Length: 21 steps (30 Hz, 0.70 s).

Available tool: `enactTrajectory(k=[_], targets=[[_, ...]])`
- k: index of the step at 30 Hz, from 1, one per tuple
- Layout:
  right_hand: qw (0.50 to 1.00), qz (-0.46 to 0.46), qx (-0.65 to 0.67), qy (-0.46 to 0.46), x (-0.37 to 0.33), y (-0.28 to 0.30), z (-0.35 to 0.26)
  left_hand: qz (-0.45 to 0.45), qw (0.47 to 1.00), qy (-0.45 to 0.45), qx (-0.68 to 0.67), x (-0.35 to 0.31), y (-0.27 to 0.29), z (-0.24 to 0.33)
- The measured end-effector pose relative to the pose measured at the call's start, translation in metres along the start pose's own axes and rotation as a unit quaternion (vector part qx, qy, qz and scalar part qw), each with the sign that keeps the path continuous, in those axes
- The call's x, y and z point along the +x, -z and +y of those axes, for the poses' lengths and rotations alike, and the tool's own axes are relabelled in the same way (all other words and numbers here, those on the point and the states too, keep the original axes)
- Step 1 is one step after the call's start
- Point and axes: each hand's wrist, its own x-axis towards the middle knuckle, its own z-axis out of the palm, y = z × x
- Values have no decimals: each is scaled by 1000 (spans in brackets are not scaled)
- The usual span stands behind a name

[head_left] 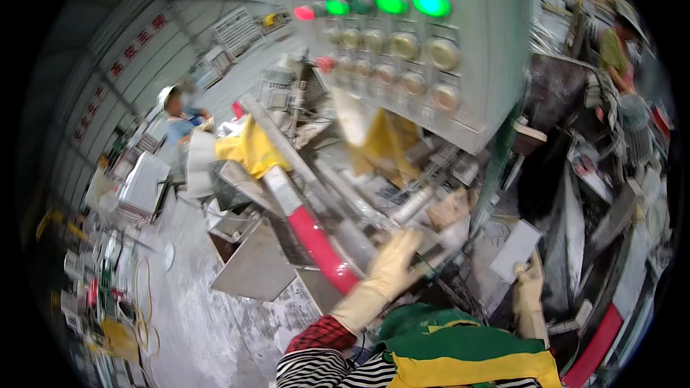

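While I run this from afar, pale slab (516, 250) sits low at right, lower corner seemingly pinched by the right hand (530, 291); left hand (390, 269) spread, nothing visibly held. I judge slab stiff, brittle, moderately heavy, perhaps slick; grip both long edges

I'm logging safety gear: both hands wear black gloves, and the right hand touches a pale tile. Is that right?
Wrong colour: in the head view, the gloves on the left hand and right hand are cream. The right hand does touch a pale tile.
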Motion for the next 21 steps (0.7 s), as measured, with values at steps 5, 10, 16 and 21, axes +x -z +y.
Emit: enactTrajectory(k=[5, 10, 16, 21], targets=[[951, 294, -69, 59, -9, 223, -14, 136, 952, 262, 81, -49, 7, -131], [836, 523, -128, 107, -9, 329, -28, 62, 900, 252, 351, -150, -47, -261], [725, 684, -75, 37, -44, 411, -34, -13, 917, 250, 311, -114, -58, -243], [712, 697, -38, 76, -34, 431, -9, -34, 912, 285, 293, -111, -55, -223]])
